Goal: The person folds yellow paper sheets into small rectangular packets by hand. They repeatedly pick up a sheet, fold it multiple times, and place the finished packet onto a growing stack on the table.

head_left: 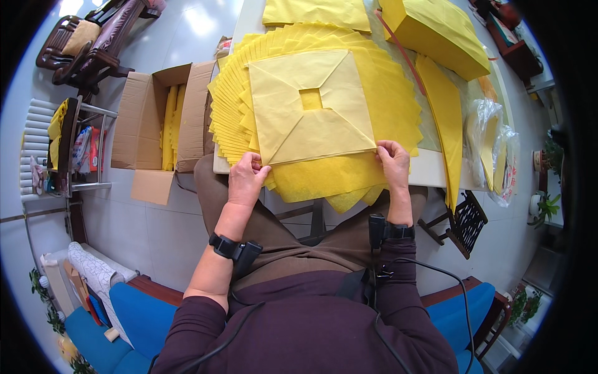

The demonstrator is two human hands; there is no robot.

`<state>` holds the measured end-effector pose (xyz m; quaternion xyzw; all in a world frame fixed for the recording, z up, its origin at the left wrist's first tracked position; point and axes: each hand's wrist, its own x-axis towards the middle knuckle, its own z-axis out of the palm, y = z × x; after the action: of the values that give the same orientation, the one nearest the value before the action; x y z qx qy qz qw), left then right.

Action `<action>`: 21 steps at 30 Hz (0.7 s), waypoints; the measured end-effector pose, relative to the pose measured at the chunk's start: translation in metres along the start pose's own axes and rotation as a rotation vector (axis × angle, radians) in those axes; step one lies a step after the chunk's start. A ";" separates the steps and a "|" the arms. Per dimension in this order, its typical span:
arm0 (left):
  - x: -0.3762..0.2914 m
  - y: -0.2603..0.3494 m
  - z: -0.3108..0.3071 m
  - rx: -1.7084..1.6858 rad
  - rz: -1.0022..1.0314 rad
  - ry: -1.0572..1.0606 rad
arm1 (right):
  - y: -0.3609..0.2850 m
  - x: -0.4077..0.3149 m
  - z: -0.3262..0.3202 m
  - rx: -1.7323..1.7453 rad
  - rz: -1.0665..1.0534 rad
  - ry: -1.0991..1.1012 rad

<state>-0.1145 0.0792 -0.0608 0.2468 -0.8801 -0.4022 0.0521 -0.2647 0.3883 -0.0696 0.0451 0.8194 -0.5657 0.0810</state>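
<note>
A pale yellow folded paper square with a small square opening at its centre lies on a fanned pile of bright yellow sheets on the table. My left hand pinches the square's near left corner between thumb and fingers. At the near right corner, my right hand has thumb and fingertips closed on the edge. Diagonal creases run from the corners towards the opening. Several yellow sheets hang over the table's near edge between my hands.
A large yellow stack, a long folded yellow piece and clear plastic bags lie on the right of the table. A red strip lies near the stack. An open cardboard box with yellow material stands at the left.
</note>
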 end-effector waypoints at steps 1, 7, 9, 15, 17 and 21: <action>0.000 0.000 0.000 0.014 0.010 0.003 | 0.001 0.001 0.001 0.025 -0.022 -0.011; 0.001 -0.003 0.000 -0.008 0.006 0.006 | 0.006 0.003 -0.002 0.028 -0.039 0.005; 0.002 -0.003 0.000 -0.045 -0.033 -0.015 | 0.005 0.003 -0.005 0.001 -0.030 -0.016; 0.001 -0.006 -0.006 -0.128 -0.059 -0.032 | 0.003 0.002 -0.014 -0.064 0.005 0.017; 0.001 -0.006 -0.007 -0.111 -0.048 -0.035 | 0.004 0.001 -0.012 -0.071 -0.032 0.009; 0.002 -0.007 -0.005 -0.048 0.009 -0.019 | 0.006 0.002 -0.006 -0.089 -0.096 -0.018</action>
<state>-0.1119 0.0710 -0.0621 0.2377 -0.8718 -0.4252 0.0511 -0.2662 0.3959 -0.0739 -0.0027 0.8442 -0.5322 0.0630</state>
